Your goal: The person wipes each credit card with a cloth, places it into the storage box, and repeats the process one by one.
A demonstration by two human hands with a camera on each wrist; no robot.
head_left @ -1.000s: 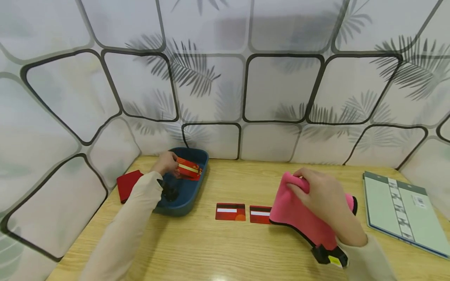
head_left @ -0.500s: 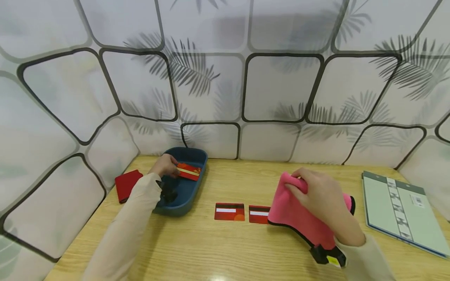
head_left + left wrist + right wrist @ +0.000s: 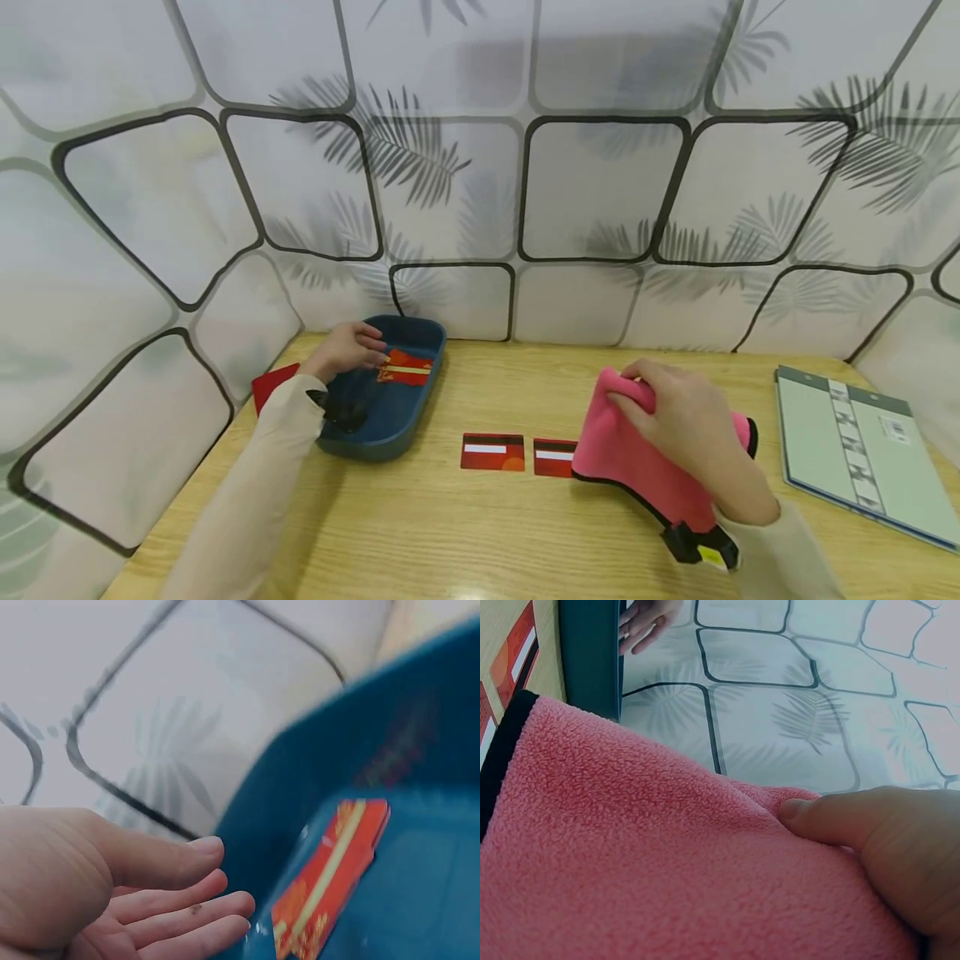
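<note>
My left hand (image 3: 348, 348) hovers at the left side of a blue plastic bin (image 3: 393, 429), its fingers loosely extended and holding nothing. On the bin's floor lies a red envelope (image 3: 330, 877) with a gold stripe, just beyond the fingertips in the left wrist view. My right hand (image 3: 678, 421) pinches a fold of a pink fleece cloth (image 3: 637, 458) with black edging, lifting it into a peak. In the right wrist view, the thumb presses on the fleece (image 3: 645, 825). Part of the cloth is hidden behind the right hand.
Two red cards (image 3: 492, 452) lie mid-table, the right-hand card (image 3: 553, 458) partly covered by the cloth. A red booklet-like item (image 3: 272, 383) sits left of the bin, partly behind the sleeve. At far right lies a pale green notebook (image 3: 862, 454). A patterned wall (image 3: 585, 183) stands behind.
My left hand has let go of the red envelope, which now lies in the bin, and has drawn back slightly left with fingers spread. The right hand keeps its pinch on the cloth.
</note>
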